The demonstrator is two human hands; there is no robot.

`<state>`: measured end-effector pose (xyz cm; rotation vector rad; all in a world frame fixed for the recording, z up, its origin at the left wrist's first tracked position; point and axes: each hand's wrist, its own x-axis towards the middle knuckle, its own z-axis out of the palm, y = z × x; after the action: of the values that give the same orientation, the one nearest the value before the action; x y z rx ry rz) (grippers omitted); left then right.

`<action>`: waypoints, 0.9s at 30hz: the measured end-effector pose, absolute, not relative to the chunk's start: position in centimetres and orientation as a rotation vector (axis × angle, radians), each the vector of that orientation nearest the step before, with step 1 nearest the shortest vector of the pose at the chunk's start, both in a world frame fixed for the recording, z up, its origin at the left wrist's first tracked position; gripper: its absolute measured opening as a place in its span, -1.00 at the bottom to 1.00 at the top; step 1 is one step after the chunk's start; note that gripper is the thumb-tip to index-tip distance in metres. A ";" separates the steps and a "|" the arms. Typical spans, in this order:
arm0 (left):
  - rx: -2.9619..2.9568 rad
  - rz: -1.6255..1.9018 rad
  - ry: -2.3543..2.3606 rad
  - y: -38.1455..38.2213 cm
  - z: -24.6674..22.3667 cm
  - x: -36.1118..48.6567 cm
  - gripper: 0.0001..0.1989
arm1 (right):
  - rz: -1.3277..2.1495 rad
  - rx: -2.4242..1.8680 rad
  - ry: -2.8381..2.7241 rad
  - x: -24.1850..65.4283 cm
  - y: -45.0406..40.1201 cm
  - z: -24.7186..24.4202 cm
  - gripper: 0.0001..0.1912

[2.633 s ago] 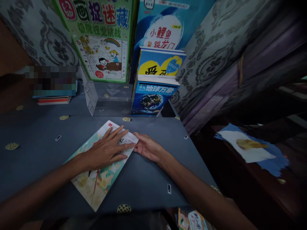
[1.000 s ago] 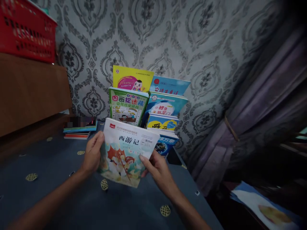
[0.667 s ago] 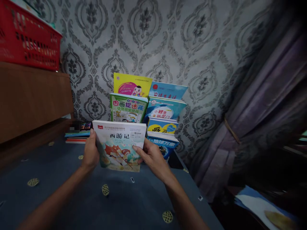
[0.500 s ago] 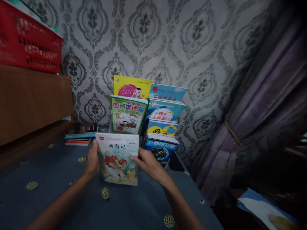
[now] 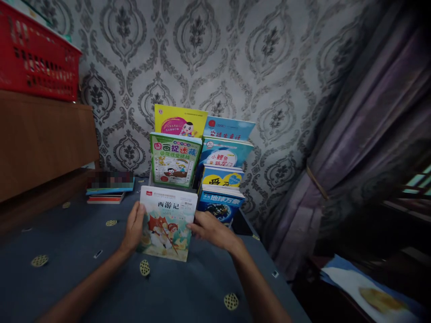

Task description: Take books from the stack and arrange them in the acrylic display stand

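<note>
Between my two hands is a pale storybook (image 5: 166, 226) with a red-caped figure on its cover, tilted slightly clockwise, its cover facing me. My left hand (image 5: 134, 228) grips its left edge, thumb on the front. At the right edge, my right hand (image 5: 213, 229) holds it with the thumb on the cover; its other fingers are partly hidden. Just behind stands a green picture book (image 5: 175, 161), with a yellow book (image 5: 182, 120) higher at the back. To the right, several bluish books stand in tiers, a blue book with a globe (image 5: 218, 207) frontmost.
A small stack of books (image 5: 109, 190) lies at the left on the dark patterned cloth (image 5: 111, 287). A wooden cabinet (image 5: 43, 143) bearing a red basket (image 5: 40, 63) is on the left. Patterned wallpaper backs the table; a tied purple curtain (image 5: 303, 215) hangs right.
The storybook has tipped a little clockwise and shifted slightly right relative to the standing books, both hands still on it. My view has turned slightly to the right.
</note>
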<state>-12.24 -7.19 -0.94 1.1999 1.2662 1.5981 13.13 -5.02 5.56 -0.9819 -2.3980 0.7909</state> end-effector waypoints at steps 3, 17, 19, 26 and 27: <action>1.342 1.627 1.282 -7.1 0.7 -13.3 -0.44 | 0.902 -0.939 -2.379 13.3 -4.9 5.6 -0.85; 1.611 0.694 1.218 -8.9 5.4 -18.1 -0.70 | 1.227 -0.941 -2.325 13.3 -4.9 6.0 -0.80; 1.597 0.685 1.212 -9.0 5.5 -18.1 -0.70 | 1.216 -0.917 -2.329 13.3 -5.1 6.2 -0.80; 1.680 0.855 1.224 -8.6 7.4 -18.4 -0.77 | 0.950 -0.888 -2.281 13.1 -5.4 7.5 -0.83; 1.726 0.906 1.243 -8.5 8.0 -18.3 -0.77 | 0.906 -0.906 -2.265 13.0 -5.4 8.0 -0.84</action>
<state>-18.33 -8.45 7.97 1.7259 1.2432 0.9062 12.99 -5.39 8.00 -0.9058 -2.2654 0.9059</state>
